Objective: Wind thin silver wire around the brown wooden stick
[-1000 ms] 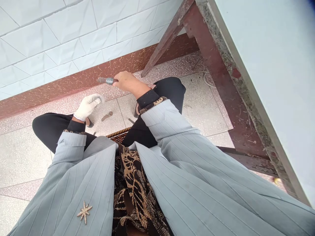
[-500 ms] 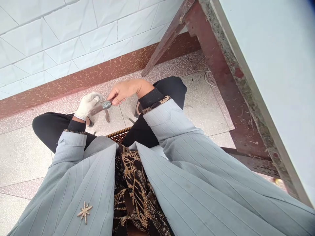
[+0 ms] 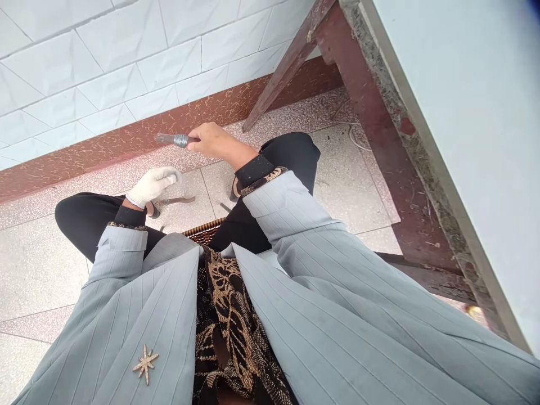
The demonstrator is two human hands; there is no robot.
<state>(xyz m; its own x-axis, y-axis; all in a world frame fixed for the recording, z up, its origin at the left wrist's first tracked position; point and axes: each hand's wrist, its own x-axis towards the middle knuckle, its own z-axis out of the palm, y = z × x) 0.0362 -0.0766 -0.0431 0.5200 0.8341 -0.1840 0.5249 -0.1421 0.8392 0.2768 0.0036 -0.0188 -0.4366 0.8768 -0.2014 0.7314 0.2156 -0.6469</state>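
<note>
My right hand point(image 3: 207, 140) grips the handle of a short tool point(image 3: 169, 138), pointing left near the skirting. Silver wire point(image 3: 181, 140) is wound around its middle. Its far end is flat and grey-brown; I cannot tell its exact kind. My left hand point(image 3: 152, 184), in a white knit glove, is closed above my left foot, lower than the tool and apart from it. A greyish patch shows at its fingertips; what it holds is unclear. Just below the glove shows a thin, bent brown strip point(image 3: 181, 200). Whether it touches the glove or lies on the floor cannot be told.
A tiled wall point(image 3: 122, 50) with a reddish-brown skirting point(image 3: 139, 132) runs across the front. To the right stands a worn table point(image 3: 379, 135) with a slanted wooden leg point(image 3: 287, 67). A woven edge point(image 3: 205, 228) shows between my knees, near a small dark piece point(image 3: 225, 207) on the floor.
My right hand has lifted the tool up and away from the gloved hand, towards the wall. The brown strip has swung from nearly upright to nearly level. My left hand has hardly moved.
</note>
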